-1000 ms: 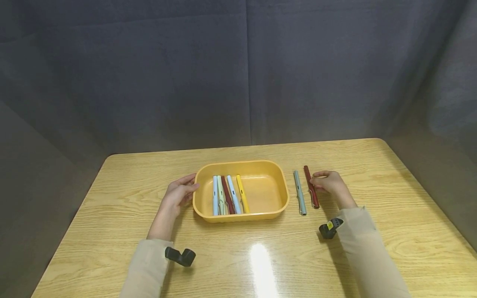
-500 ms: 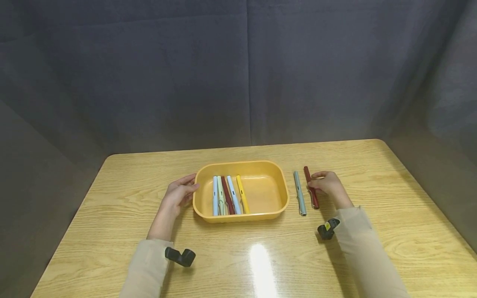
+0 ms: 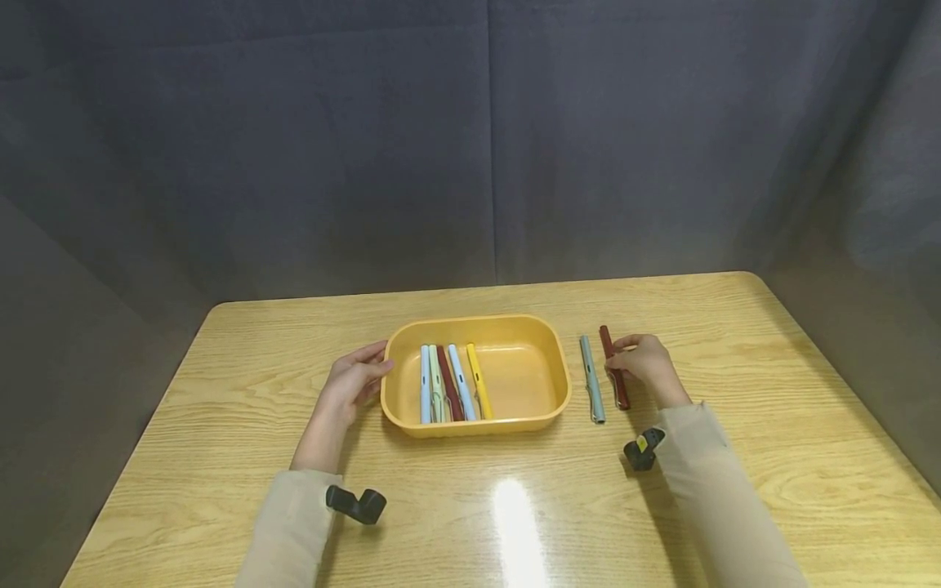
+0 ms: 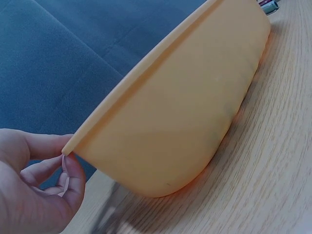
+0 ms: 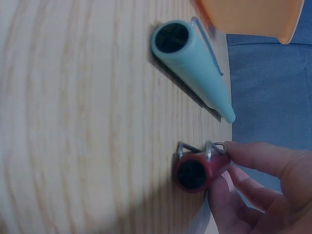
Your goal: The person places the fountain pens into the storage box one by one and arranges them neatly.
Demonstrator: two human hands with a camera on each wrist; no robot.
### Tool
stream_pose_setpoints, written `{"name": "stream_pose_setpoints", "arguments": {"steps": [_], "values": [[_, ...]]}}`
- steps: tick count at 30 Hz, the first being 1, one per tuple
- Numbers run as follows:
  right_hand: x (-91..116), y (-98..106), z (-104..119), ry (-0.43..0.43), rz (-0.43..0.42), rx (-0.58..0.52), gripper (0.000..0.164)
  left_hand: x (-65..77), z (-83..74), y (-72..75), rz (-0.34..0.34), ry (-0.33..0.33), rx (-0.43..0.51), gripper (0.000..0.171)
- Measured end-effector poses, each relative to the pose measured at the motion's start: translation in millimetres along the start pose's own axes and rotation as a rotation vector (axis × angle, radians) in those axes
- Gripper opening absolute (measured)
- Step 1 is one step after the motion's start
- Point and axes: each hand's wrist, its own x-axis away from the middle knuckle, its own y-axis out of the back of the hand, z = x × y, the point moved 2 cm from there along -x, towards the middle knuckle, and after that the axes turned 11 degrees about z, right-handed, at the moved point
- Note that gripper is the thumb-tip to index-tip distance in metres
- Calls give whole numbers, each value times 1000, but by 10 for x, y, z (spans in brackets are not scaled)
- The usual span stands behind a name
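My left hand [image 3: 350,385] pinches the left rim of a shallow yellow-orange tray [image 3: 524,385], thumb over the rim and fingers outside. In the tray, capped pens lie side by side at the left: two light blue, a pale green [image 3: 437,384], a dark red [image 3: 451,385] and a yellow pen [image 3: 479,382] a little apart. On the table to the right, my right hand [image 3: 648,364] pinches a dark red pen [image 3: 622,394]. The right wrist view shows its end [image 5: 191,174] low over the wood, wire clip up. Beside it lies a grey-teal pen [image 3: 591,380].
The wooden table [image 3: 412,506] ends at a dark grey curtain [image 3: 367,163] behind, with more curtain at both sides. A bright light reflection falls on the front middle of the table. Each sleeve carries a small black wrist camera [image 3: 643,449].
My right hand has shifted slightly left along the dark red pen, its wrist drawing left too. The left hand, the tray and the pens in it stay put.
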Motion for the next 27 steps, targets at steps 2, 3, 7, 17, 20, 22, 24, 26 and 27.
{"name": "stream_pose_setpoints", "arguments": {"steps": [2,3,7,17,20,22,24,26,27], "values": [[2,0,5,-1,-7,-5,44,-2,-2,-1,0,-2,3,52],[5,-2,9,0,-9,-6,44,-3,-3,-2,-1,-3,4,52],[2,0,8,-3,-15,7,44,-6,-4,-2,-4,-2,1,52],[-7,11,1,-16,-11,14,45,-11,-10,-5,-8,8,8,53],[-4,21,-2,-10,-5,11,45,-9,-11,-5,-7,8,7,52],[1,30,-1,-6,0,0,46,-8,-10,-4,-8,8,5,52],[12,41,5,0,7,-20,47,-7,-9,-4,-9,8,4,52],[20,53,16,4,16,-47,48,-6,-7,-4,-11,9,5,52],[22,61,25,6,15,-55,48,-5,-6,-4,-13,10,7,52]]}}
